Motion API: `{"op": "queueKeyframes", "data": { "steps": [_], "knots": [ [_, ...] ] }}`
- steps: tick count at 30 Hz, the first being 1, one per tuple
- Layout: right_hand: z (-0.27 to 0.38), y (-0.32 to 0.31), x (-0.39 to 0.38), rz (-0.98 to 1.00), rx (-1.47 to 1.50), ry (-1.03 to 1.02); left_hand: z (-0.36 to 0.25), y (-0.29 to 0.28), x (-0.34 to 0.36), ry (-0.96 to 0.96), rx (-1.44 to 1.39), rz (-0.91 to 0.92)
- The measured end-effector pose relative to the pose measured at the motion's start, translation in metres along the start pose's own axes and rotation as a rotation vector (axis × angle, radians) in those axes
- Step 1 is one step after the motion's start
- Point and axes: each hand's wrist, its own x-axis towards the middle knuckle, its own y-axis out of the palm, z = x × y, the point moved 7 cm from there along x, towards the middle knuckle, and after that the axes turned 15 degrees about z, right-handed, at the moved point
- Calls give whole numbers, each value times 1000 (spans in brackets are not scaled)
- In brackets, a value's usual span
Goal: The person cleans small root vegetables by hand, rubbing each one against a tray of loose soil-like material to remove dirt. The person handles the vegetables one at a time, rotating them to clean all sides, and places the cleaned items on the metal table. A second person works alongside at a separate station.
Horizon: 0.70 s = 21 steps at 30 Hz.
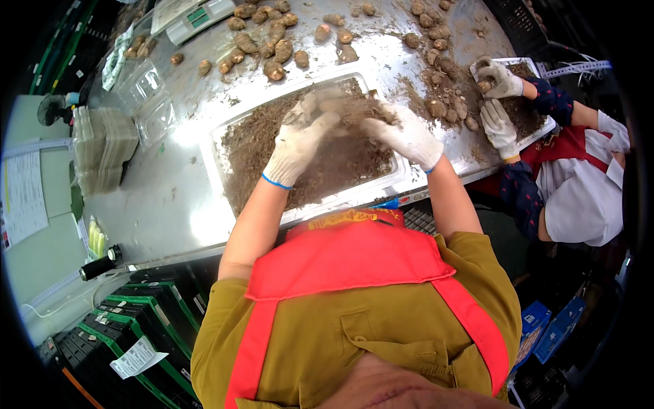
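Left hand, right hand over soil tray — grip contents blurred.

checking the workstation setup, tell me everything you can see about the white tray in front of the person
The white tray is a shallow rectangular bin, plastic by its look, lying flat and slightly askew on the steel table. It is largely filled with loose brown soil. The gloved left hand and right hand work in the soil over its far side, dirt clinging to them.
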Motion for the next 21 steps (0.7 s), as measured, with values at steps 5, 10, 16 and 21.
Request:
{"op": "queueKeyframes", "data": {
  "steps": [5,10,16,21],
  "knots": [
    [10,21,7,-203,-352,-210,1,-15,-24,-18,143,-96],
    [27,51,4,-253,-513,-249,-30,-12,-53,106,489,-254],
    [34,121,17,117,-809,-300,-25,-25,-70,93,371,-349],
    [13,65,8,-158,-32,-179,-25,-31,-86,165,51,-312]
  ]
}}
